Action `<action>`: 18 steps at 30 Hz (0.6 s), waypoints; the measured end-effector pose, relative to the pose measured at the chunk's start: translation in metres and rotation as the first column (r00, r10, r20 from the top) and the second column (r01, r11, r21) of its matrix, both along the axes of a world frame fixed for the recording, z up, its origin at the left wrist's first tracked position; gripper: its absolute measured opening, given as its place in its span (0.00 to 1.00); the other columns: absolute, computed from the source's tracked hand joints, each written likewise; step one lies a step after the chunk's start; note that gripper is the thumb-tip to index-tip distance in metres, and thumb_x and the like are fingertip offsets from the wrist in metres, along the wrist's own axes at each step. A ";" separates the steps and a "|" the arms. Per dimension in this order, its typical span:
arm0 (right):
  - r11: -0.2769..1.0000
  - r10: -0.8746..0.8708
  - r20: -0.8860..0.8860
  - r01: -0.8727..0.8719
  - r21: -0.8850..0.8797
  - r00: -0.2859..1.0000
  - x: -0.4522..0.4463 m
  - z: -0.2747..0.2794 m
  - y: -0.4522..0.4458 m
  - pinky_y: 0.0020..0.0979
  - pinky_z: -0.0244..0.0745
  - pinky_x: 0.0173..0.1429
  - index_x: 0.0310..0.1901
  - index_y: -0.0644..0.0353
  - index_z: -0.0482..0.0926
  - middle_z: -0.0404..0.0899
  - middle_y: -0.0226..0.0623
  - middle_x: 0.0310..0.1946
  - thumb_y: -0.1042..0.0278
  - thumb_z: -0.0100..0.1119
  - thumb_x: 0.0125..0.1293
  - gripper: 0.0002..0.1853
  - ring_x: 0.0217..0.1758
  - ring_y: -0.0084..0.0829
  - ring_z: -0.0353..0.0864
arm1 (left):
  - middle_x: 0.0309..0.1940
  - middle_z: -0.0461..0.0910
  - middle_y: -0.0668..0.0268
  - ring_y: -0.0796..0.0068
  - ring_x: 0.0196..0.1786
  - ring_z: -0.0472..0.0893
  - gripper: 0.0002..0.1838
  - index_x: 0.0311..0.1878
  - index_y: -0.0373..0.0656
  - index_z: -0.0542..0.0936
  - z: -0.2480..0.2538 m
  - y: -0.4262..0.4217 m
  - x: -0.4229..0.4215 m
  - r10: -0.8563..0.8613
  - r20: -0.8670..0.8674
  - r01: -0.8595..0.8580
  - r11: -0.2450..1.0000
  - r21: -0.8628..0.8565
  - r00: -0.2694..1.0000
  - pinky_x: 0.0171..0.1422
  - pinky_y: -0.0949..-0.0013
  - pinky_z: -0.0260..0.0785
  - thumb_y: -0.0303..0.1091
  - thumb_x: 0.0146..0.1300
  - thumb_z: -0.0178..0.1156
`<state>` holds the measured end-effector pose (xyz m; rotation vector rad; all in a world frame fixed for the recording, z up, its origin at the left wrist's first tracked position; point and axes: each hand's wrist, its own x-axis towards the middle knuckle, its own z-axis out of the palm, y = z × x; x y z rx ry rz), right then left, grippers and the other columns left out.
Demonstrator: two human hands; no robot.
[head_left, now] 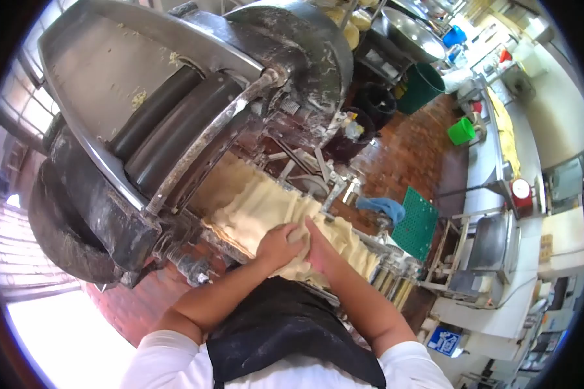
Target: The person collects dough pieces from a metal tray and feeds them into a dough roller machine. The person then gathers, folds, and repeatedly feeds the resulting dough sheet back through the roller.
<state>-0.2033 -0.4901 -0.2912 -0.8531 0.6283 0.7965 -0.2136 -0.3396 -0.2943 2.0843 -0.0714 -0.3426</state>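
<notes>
A long pale dough sheet (253,214) lies in wrinkled folds below the rollers of a large metal dough sheeter (175,123). My left hand (281,248) is closed on the dough near the middle of the folds, its fingers bent inward. Close beside it, my right hand (319,249) is closed on the same dough, palm turned toward the left hand and thumb pointing up. Both hands nearly touch, and some of their fingertips are hidden. Scraps of dough stick to the sheeter's sloping metal tray (97,71).
Beyond the dough stand a green perforated board (416,223) and a blue cloth (383,207). A dark green bin (422,88) is farther back on the red brick floor (412,152). Along the right runs a long counter (483,165), with a bright green bucket (461,131) near it.
</notes>
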 end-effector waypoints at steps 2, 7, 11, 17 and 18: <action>0.975 0.113 0.102 -0.090 -0.202 0.988 0.000 -0.012 0.005 0.34 0.77 0.44 0.56 0.63 0.71 0.80 0.39 0.46 0.44 0.62 0.61 0.32 0.44 0.33 0.81 | 0.47 0.79 0.56 0.62 0.49 0.79 0.22 0.56 0.37 0.75 -0.005 -0.002 -0.008 0.047 -0.083 -0.062 0.979 -0.192 0.995 0.57 0.67 0.68 0.41 0.63 0.54; 0.773 0.122 0.070 -0.051 -0.632 0.990 0.002 -0.002 0.025 0.33 0.77 0.36 0.49 0.68 0.73 0.80 0.43 0.36 0.65 0.66 0.56 0.22 0.35 0.37 0.81 | 0.43 0.80 0.58 0.69 0.47 0.79 0.20 0.52 0.37 0.77 -0.031 0.015 -0.030 0.323 -0.286 -0.431 0.688 -0.583 0.902 0.53 0.69 0.69 0.43 0.65 0.53; 0.841 -0.154 0.010 0.136 -0.523 0.988 0.005 -0.009 0.028 0.38 0.78 0.37 0.47 0.70 0.73 0.78 0.48 0.37 0.73 0.62 0.56 0.17 0.35 0.41 0.80 | 0.43 0.78 0.56 0.65 0.45 0.79 0.31 0.50 0.37 0.76 -0.057 0.082 -0.066 0.259 -0.708 -0.688 0.591 -0.422 0.657 0.50 0.63 0.70 0.59 0.63 0.50; 0.936 -0.250 0.123 0.272 -0.223 0.960 0.000 0.020 0.038 0.42 0.79 0.47 0.49 0.69 0.72 0.77 0.47 0.41 0.76 0.60 0.57 0.18 0.42 0.45 0.80 | 0.42 0.80 0.53 0.53 0.42 0.80 0.51 0.51 0.36 0.75 -0.083 0.087 -0.070 -0.178 -0.883 -0.889 0.076 -0.452 0.434 0.48 0.47 0.72 0.81 0.50 0.45; 0.937 -0.226 0.150 0.257 -0.236 0.963 -0.001 0.024 0.038 0.42 0.79 0.48 0.50 0.68 0.71 0.77 0.47 0.41 0.76 0.60 0.57 0.18 0.43 0.45 0.80 | 0.44 0.80 0.53 0.51 0.42 0.80 0.51 0.54 0.36 0.74 -0.083 0.085 -0.064 -0.150 -0.881 -0.890 0.013 -0.455 0.449 0.49 0.46 0.72 0.81 0.50 0.46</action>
